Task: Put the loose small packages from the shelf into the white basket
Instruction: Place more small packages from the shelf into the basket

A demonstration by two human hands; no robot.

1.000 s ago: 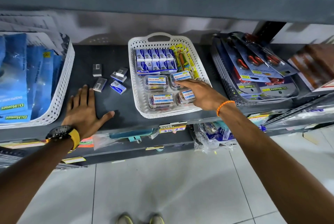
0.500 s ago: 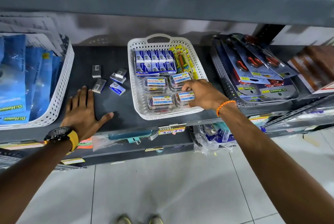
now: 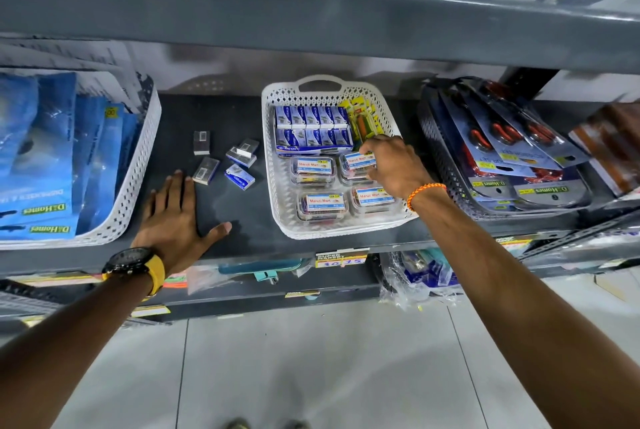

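Several small loose packages (image 3: 225,160) lie on the dark shelf (image 3: 242,213), left of the white basket (image 3: 277,186). The basket holds rows of blue boxes (image 3: 311,130), yellow packs (image 3: 363,116) and clear clip boxes (image 3: 320,205). My right hand (image 3: 394,165) is inside the basket, fingers closed around the back-right clear clip box (image 3: 356,161). Flat on the shelf, fingers spread, rests my left hand (image 3: 176,220), just in front of the loose packages and holding nothing.
A white basket of blue packets (image 3: 145,158) stands at the left. At the right, a dark basket of carded tools (image 3: 502,158). Another shelf board (image 3: 311,12) hangs low overhead. A lower shelf and tiled floor lie below.
My right hand moved from the front-right clip box back to the back-right one and closed on it. My left hand stayed flat on the shelf.
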